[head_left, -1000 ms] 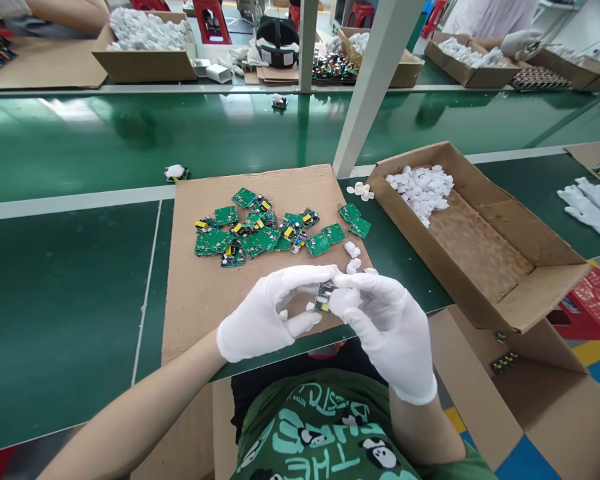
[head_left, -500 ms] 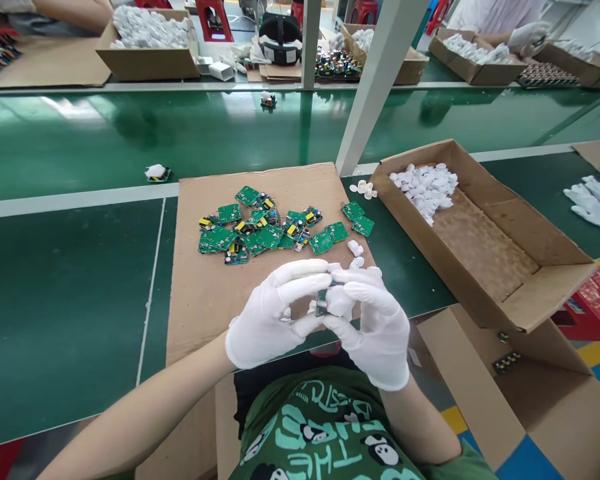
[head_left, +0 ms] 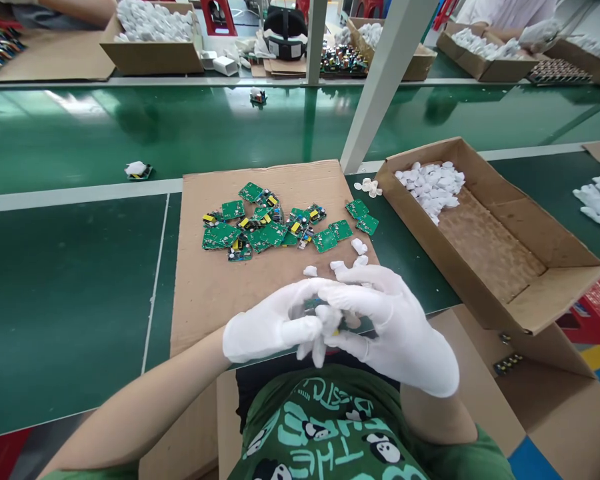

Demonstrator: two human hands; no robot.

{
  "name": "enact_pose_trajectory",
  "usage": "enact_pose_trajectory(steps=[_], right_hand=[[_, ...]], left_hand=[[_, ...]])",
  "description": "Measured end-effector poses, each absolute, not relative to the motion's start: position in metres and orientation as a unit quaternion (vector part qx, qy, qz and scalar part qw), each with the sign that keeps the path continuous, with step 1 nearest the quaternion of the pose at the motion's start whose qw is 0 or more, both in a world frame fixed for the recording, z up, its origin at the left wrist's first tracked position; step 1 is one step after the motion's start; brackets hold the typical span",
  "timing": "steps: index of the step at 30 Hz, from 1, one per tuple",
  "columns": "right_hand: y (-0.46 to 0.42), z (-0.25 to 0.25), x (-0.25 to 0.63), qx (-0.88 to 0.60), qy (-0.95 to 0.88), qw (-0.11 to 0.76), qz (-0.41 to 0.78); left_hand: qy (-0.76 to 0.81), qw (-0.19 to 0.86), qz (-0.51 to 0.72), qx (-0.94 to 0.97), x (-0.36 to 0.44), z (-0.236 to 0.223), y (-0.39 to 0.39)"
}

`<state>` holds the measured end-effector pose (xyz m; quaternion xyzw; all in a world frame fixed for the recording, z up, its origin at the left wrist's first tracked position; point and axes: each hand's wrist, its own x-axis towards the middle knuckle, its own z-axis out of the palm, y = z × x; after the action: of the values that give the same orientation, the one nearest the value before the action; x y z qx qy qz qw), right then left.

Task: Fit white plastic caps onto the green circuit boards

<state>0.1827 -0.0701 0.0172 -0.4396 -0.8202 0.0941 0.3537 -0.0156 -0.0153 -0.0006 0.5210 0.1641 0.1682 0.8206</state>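
On the green bench, a cardboard sheet bears heaped circuit boards at eleven o'clock; an open carton sits at two. Gloved left hand and right hand curve inward, holding a mostly hidden board between them.

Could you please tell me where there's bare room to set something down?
Bare room: the dark green tabletop left of the brown cardboard sheet; that sheet's lower left, below the green circuit boards; the open brown cardboard box, right of its white pieces. Crowded: among the boards and around the white-gloved left hand and right hand.
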Motion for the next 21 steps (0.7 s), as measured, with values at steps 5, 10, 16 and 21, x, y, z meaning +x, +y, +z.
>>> enact_pose_trajectory(steps=[5,10,16,21], right_hand=[[-0.062,-0.009,0.176,-0.374,-0.821,0.417,0.111],[-0.059,-0.032,0.166,-0.341,-0.783,0.511,0.095],[-0.059,-0.027,0.163,-0.324,-0.774,0.536,0.093],[-0.062,-0.025,0.164,-0.322,-0.792,0.515,0.066]], left_hand=[[0.219,0.817,0.194,0.497,-0.012,0.000,-0.019],[0.223,0.815,0.209,0.493,-0.012,-0.003,-0.020],[0.190,0.860,0.177,0.440,-0.017,-0.003,-0.020],[0.216,0.849,0.191,0.443,-0.017,-0.001,-0.024]])
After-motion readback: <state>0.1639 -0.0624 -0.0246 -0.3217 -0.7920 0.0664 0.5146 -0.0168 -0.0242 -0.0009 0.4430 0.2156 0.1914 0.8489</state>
